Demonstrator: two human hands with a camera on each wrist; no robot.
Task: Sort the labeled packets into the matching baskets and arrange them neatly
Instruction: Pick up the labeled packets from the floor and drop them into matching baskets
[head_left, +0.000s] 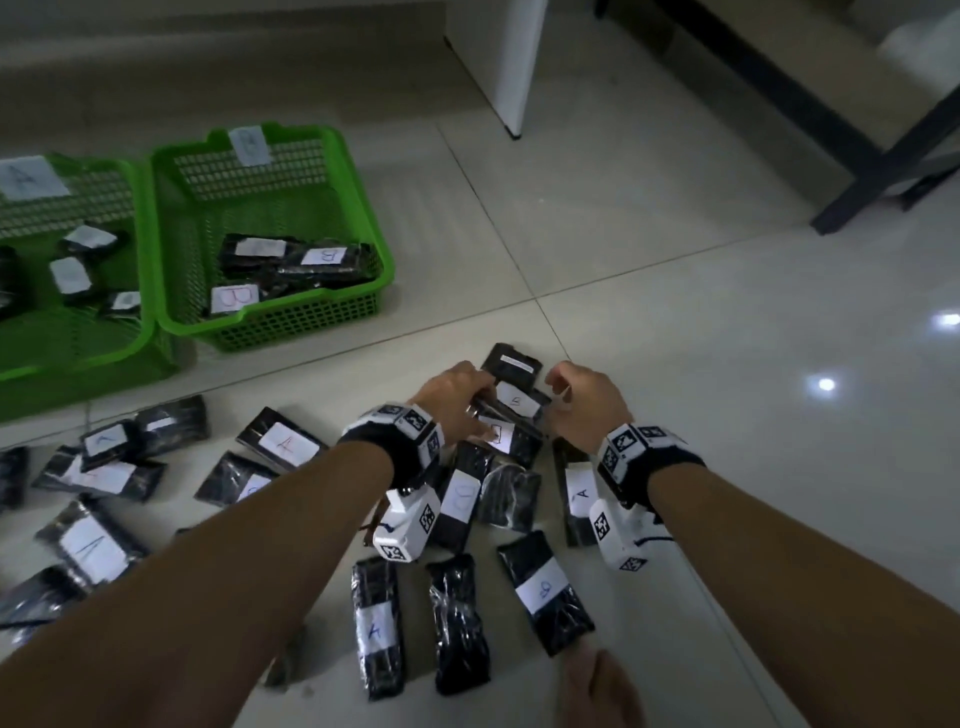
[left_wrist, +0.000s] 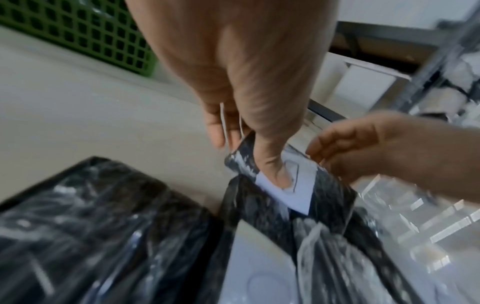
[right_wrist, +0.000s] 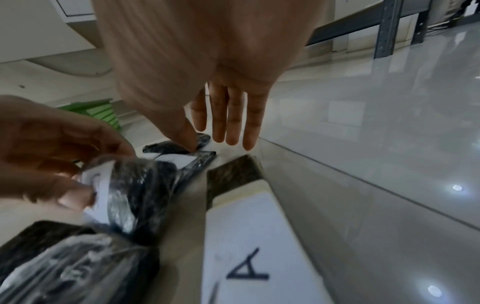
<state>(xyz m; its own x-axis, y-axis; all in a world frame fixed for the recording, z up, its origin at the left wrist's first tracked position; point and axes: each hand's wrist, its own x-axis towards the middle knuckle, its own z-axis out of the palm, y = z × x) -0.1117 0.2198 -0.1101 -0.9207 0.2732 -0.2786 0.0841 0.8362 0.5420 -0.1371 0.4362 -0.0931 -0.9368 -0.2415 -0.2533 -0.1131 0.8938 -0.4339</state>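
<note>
Several black plastic-wrapped packets with white letter labels lie scattered on the tiled floor (head_left: 675, 338). My left hand (head_left: 480, 410) pinches one packet (head_left: 511, 436) at the far end of the pile, thumb pressing on its label (left_wrist: 293, 191). In the right wrist view the same packet (right_wrist: 140, 185) is tilted up in the left hand (right_wrist: 52, 156). My right hand (head_left: 563, 387) hovers just to the right of it, fingers (right_wrist: 231, 123) straight and holding nothing. Two green baskets stand at the back left: one tagged A (head_left: 78, 358), one tagged B (head_left: 296, 322), both with packets inside.
Loose packets marked A (head_left: 288, 444) (head_left: 579, 493) (head_left: 374, 629) and one marked B (head_left: 543, 587) lie under and around my forearms. A white cabinet panel (head_left: 514, 67) and a black table frame (head_left: 883, 156) stand beyond. A bare foot (head_left: 597, 691) shows near the bottom edge.
</note>
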